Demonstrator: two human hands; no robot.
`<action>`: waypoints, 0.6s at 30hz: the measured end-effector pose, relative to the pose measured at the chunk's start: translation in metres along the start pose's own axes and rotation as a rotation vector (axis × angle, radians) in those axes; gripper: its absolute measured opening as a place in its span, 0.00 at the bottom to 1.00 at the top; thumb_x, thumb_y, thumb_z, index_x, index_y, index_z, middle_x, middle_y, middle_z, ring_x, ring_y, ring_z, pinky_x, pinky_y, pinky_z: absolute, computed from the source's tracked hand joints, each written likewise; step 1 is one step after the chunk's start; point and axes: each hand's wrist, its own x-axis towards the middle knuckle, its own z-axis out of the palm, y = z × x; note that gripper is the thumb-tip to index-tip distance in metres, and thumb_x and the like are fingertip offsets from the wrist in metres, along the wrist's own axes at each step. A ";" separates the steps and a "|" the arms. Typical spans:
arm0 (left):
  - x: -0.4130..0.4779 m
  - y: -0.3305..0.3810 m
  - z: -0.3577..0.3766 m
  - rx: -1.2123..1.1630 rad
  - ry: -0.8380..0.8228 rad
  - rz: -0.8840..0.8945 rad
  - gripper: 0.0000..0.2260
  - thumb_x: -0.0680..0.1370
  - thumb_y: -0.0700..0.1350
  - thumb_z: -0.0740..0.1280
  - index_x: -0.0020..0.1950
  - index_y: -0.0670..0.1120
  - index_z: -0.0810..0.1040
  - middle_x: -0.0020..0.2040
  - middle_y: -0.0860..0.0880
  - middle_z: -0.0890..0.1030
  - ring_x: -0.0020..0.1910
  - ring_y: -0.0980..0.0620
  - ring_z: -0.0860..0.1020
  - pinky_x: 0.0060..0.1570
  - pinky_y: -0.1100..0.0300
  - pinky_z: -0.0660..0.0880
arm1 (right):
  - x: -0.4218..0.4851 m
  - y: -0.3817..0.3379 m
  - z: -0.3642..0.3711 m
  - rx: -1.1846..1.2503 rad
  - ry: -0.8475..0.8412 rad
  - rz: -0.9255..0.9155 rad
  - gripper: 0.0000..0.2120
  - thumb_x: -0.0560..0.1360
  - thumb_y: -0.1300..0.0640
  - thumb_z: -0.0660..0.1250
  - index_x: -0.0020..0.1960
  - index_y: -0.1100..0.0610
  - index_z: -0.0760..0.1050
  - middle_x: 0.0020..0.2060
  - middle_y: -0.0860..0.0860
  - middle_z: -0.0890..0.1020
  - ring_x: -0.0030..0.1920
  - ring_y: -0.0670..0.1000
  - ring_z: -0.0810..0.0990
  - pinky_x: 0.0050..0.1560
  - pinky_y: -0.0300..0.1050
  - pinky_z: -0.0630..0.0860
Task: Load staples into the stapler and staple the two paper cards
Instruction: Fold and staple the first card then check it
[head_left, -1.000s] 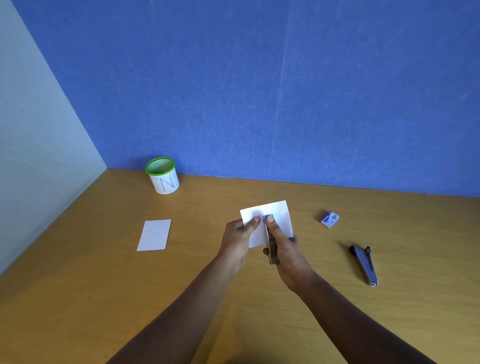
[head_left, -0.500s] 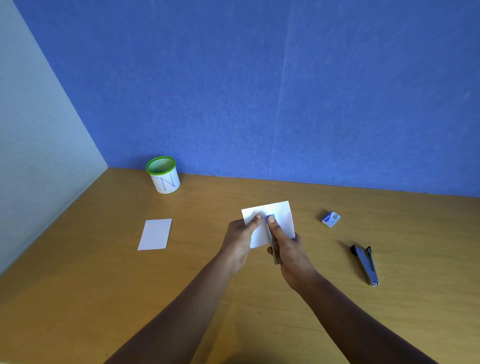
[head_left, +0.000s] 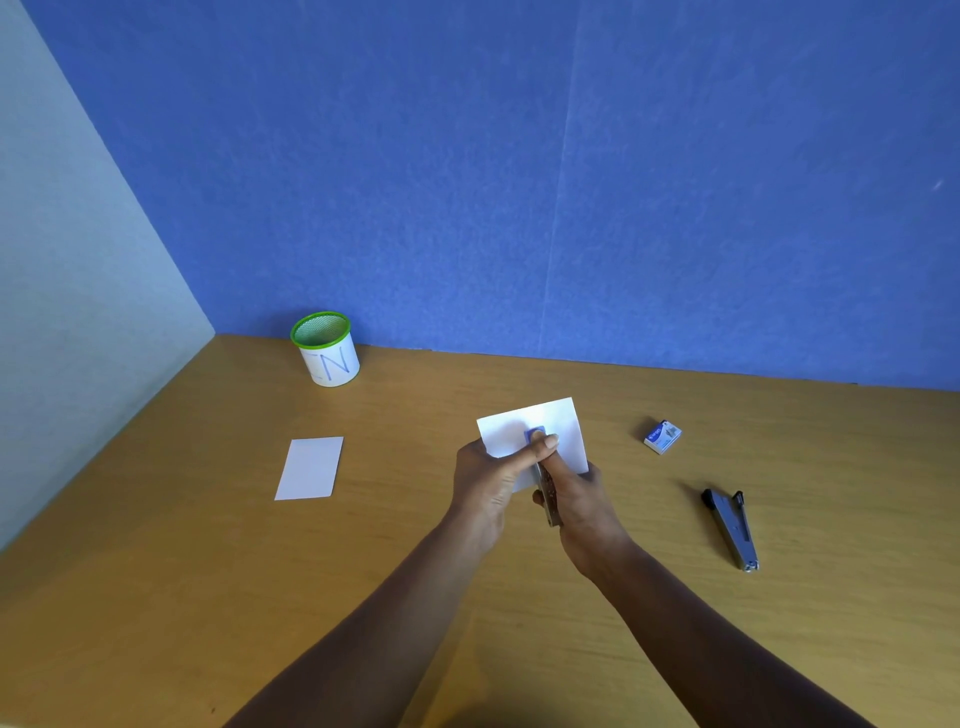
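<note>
Pinching white card (head_left: 566, 423), blue-tipped silver stapler (head_left: 549, 505)

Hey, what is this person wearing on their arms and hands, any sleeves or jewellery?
Nothing visible. The left hand and right hand are ungloved, with no rings or watch seen, and both forearms are bare to the frame edge, no sleeves showing.

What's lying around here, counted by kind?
White cards: 2, loose card, held card
Staplers: 2, held stapler, grey stapler lying apart
Staple box: 1
Green-rimmed cup: 1
Total: 6
</note>
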 end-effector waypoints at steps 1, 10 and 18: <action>0.000 0.001 0.001 -0.010 0.005 -0.003 0.10 0.64 0.38 0.78 0.42 0.46 0.82 0.37 0.53 0.84 0.37 0.56 0.81 0.44 0.59 0.77 | 0.000 0.001 0.000 0.006 0.001 -0.004 0.18 0.64 0.41 0.66 0.45 0.54 0.79 0.34 0.50 0.77 0.32 0.46 0.70 0.31 0.39 0.67; -0.002 0.002 0.003 -0.048 0.049 -0.001 0.09 0.65 0.38 0.77 0.42 0.44 0.82 0.37 0.51 0.83 0.36 0.54 0.81 0.35 0.64 0.76 | 0.001 -0.001 0.001 0.020 0.029 -0.031 0.09 0.74 0.49 0.67 0.42 0.55 0.78 0.33 0.50 0.75 0.31 0.45 0.70 0.28 0.36 0.67; -0.001 0.003 0.002 -0.020 0.049 -0.005 0.09 0.65 0.41 0.78 0.43 0.45 0.82 0.40 0.50 0.84 0.42 0.52 0.82 0.43 0.60 0.78 | 0.001 0.000 0.001 0.005 0.010 -0.008 0.14 0.70 0.43 0.69 0.44 0.54 0.78 0.34 0.51 0.75 0.30 0.45 0.68 0.29 0.37 0.66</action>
